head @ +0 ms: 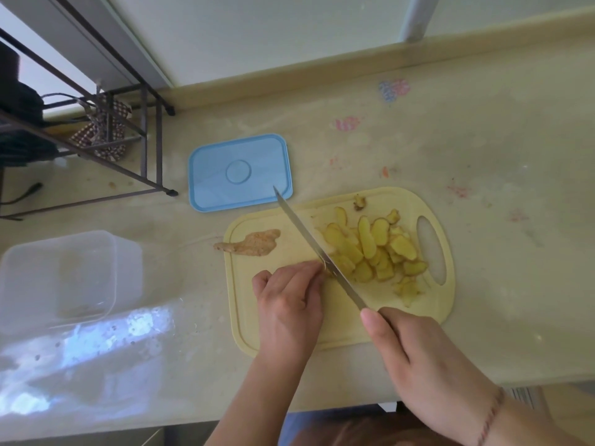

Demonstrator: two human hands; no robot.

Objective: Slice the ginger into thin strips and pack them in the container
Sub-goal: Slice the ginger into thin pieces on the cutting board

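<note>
A pale yellow cutting board [338, 320] lies on the counter. Several yellow ginger slices [370, 249] are heaped on its right half. An unpeeled ginger piece [249, 244] rests on the board's left edge. My right hand [415, 352] grips the handle of a knife [309, 241]; its blade runs diagonally across the board, tip over the lid's corner. My left hand [289, 304] is curled with its fingertips against the blade, pressing a small ginger piece that is almost wholly hidden. A clear plastic container [64, 278] stands at the left.
A blue container lid [240, 172] lies behind the board. A dark metal rack [106, 133] with a checked cloth stands at the back left. A ginger scrap [359, 202] sits at the board's far edge. The counter's front edge runs just below my wrists.
</note>
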